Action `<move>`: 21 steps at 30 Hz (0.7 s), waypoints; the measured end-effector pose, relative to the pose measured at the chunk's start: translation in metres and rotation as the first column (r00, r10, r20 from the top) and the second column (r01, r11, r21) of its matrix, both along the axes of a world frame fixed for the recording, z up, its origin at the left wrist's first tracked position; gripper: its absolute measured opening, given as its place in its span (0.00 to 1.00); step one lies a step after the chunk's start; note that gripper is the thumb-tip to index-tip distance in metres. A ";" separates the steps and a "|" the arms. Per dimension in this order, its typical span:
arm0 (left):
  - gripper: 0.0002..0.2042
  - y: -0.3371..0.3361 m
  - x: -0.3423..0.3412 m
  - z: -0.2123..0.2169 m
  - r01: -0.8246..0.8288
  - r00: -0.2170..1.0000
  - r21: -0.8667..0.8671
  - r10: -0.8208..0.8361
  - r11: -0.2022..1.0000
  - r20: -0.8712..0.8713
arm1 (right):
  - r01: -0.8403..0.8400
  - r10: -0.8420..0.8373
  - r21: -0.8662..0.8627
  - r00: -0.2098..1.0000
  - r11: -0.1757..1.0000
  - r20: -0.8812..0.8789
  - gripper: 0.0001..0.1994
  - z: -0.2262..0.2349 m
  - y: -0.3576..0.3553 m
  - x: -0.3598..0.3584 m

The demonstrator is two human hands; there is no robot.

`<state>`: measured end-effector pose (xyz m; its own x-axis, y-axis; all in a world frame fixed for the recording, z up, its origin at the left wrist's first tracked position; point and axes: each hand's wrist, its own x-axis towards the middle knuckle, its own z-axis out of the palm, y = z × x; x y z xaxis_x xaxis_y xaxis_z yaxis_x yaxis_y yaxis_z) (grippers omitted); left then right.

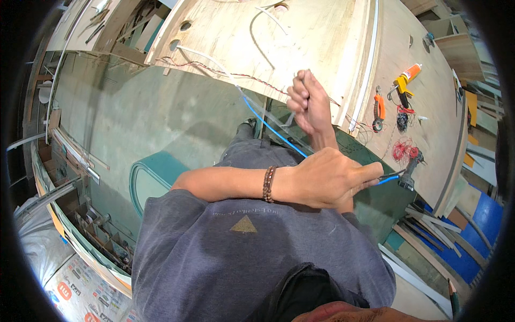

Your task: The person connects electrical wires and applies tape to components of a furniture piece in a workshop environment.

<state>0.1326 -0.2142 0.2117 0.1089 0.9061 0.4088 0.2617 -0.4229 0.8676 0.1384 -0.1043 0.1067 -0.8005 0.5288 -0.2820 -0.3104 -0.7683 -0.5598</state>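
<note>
My left arm, with a brown beaded bracelet, crosses over my right forearm. My left hand (327, 180) is closed around a blue cable (273, 130), whose short end sticks out past my fingers. A thin dark piece shows beside that end; its kind is unclear. The cable slants up to a white cable (206, 55) that comes out of a round hole in the plywood panel (225, 32). My right hand (309, 102) is raised in a fist at the panel's near edge; whatever it grips is hidden. A twisted red and black wire (230, 73) runs along that edge towards it.
On the bench (429, 107) at the right lie orange-handled pliers (379, 109), a yellow glue gun (405, 86), a coil of red wire (403, 152) and a cordless drill (412, 170). A teal rounded container (153, 177) stands at my left. Wood strips (434, 228) lie low at the right.
</note>
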 end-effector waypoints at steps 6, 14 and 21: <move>0.10 -0.034 0.005 0.011 0.260 0.965 -0.014 -0.260 0.965 0.025 | 0.262 -0.291 0.225 0.951 0.939 0.106 0.10 -0.041 0.077 -0.066; 0.12 -0.054 0.009 0.037 0.427 0.783 0.162 -0.453 0.890 0.425 | 0.102 -0.973 0.991 0.222 0.083 0.059 0.13 -0.118 0.211 -0.048; 0.11 -0.047 0.035 0.063 0.523 0.703 0.257 -0.582 0.813 0.409 | -0.512 -0.955 0.853 0.188 0.105 0.230 0.14 -0.140 0.221 0.054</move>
<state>0.1673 -0.2611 0.2752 0.3535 0.6865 0.6354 -0.4554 -0.4670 0.7579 0.1925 0.1167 -0.0332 -0.1848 0.8982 0.3988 0.8041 0.3715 -0.4642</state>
